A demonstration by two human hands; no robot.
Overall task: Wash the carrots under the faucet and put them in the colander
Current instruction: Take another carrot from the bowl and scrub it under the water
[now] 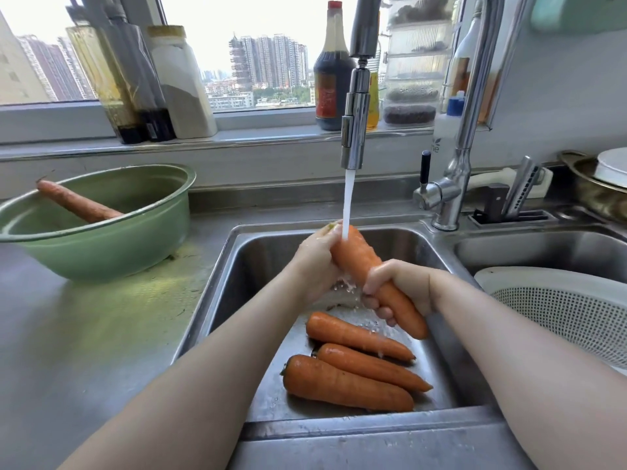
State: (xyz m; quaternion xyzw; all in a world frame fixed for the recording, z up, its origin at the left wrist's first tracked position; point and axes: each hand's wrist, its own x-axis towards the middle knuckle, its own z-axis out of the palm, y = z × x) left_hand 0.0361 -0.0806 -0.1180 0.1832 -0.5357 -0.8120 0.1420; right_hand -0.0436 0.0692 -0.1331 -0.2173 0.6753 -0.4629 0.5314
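Note:
Both hands hold one large carrot (356,257) over the steel sink (437,252), slanting from upper left to lower right. Water from the faucet (354,123) runs onto its thick top end. My left hand (314,262) wraps the upper part. My right hand (397,286) grips the lower half, fingers curled round it. Three more wet carrots (353,364) lie on the sink bottom below the hands. The white colander (559,300) stands in the right basin and looks empty in its visible part. Another unwashed carrot (76,203) leans inside a green bowl (101,252) on the left counter.
Bottles and jars line the windowsill behind the sink. A knife block slot and sharpener (515,198) sit by the faucet base. A pan with a plate (604,178) stands at the far right. The steel counter (84,334) spreads left of the sink.

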